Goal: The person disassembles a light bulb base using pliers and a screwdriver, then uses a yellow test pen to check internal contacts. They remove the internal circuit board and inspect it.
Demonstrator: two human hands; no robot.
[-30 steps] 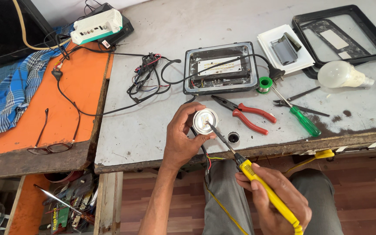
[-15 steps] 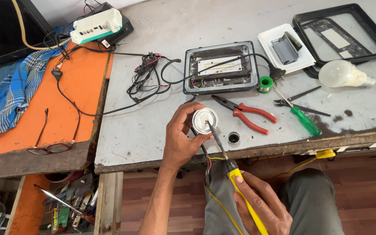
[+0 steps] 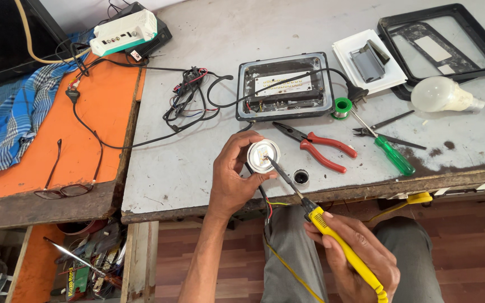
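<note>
While my left hand (image 3: 232,182) grips the round white lamp base (image 3: 263,155) at the grey table's (image 3: 197,157) front edge, my right hand (image 3: 360,258) is closed around the yellow soldering iron (image 3: 332,235), its tip touching the small board inside that base. Behind it, the open floodlight housing (image 3: 284,87) holds a pale LED strip. The white tray (image 3: 366,59) carries a grey metal part. Red pliers (image 3: 318,147) lie just beside the base.
</note>
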